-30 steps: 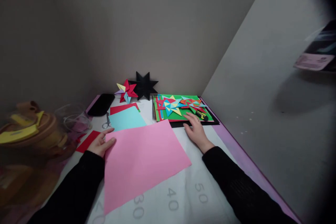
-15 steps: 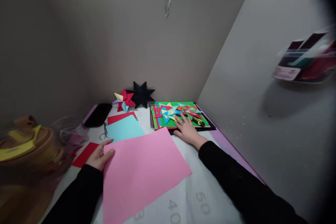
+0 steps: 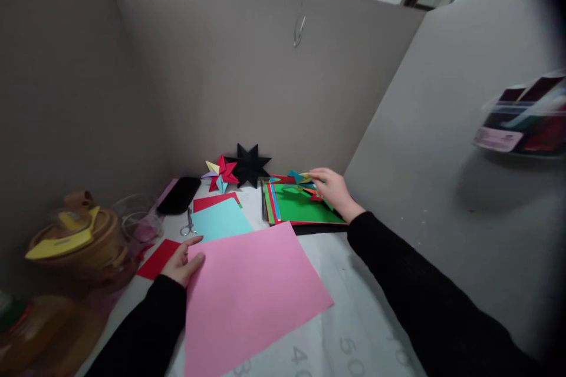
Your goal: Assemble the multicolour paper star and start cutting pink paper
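A large pink sheet of paper (image 3: 252, 288) lies across the white table. My left hand (image 3: 182, 262) rests flat at its left edge, fingers stretched out on the sheet's corner. My right hand (image 3: 335, 189) is at the far end of a stack of coloured sheets with a green sheet (image 3: 300, 207) on top. Its fingers are closed on several folded multicoloured paper pieces (image 3: 300, 179), which stand lifted off the green sheet. A light blue sheet (image 3: 220, 221) over a red one lies between the two hands.
A black paper star (image 3: 250, 164) and a red multicoloured star (image 3: 220, 171) stand against the back partition. Small scissors (image 3: 189, 225), a black pouch (image 3: 179, 194), a red sheet (image 3: 158, 259) and a brown pot-like object (image 3: 82, 241) sit at the left. Grey partitions enclose the table.
My right hand moved from the near side of the green stack to its far end and gathered up the folded pieces. The left hand stayed put. The view tilted upward.
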{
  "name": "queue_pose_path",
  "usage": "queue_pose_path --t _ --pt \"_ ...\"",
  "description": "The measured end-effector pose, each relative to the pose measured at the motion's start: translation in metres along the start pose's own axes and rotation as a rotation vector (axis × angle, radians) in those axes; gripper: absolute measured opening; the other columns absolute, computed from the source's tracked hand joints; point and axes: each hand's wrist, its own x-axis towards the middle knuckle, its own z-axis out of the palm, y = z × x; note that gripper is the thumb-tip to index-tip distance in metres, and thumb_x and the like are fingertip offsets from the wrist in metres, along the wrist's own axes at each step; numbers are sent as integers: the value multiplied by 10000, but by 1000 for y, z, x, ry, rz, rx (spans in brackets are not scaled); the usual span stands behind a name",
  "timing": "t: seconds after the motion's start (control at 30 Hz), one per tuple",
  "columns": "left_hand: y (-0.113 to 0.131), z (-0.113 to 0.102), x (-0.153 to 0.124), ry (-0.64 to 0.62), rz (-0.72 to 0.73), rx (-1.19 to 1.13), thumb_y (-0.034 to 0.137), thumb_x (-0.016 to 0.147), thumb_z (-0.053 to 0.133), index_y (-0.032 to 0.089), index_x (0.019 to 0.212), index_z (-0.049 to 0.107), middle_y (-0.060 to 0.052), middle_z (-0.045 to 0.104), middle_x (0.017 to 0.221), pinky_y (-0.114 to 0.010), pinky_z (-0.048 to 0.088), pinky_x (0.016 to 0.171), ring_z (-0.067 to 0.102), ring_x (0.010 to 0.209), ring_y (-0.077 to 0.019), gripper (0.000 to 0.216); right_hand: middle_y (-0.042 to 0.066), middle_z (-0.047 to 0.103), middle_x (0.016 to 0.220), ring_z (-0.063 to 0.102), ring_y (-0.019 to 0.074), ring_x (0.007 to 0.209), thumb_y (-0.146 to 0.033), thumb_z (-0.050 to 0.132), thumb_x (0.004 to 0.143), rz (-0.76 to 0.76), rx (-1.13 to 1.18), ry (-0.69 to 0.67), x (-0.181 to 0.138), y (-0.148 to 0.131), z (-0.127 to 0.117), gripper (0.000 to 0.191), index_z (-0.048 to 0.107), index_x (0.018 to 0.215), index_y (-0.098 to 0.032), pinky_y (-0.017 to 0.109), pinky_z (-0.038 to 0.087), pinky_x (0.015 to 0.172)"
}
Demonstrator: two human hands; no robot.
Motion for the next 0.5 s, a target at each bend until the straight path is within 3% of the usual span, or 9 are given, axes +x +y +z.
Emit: queue_pose_path --t 0.13,0.27,0.5 --pt "-4 -1 1 25 11 43 530 561 740 161 1190 483 -11 672 693 -308 516 565 662 597 -206 773 68 678 861 628 201 825 -185 487 774 127 172 108 60 8 10 208 665 876 -154 373 506 770" --pt "-8 -1 3 61 25 4 543 536 750 166 1160 504 -35 672 795 -324 519 630 675 720 -234 770 54 659 882 631 157 774 -169 539 819 227 343 138 103 18 30 261 569 1077 -138 309 521 687" --pt "-6 4 2 109 74 -41 482 533 763 172 1069 559 -26 670 780 -307 514 651 653 698 -207 652 76 584 1143 608 193 943 -332 551 906 321 463 114 138 29 71 312 545 1166 -159 390 530 788"
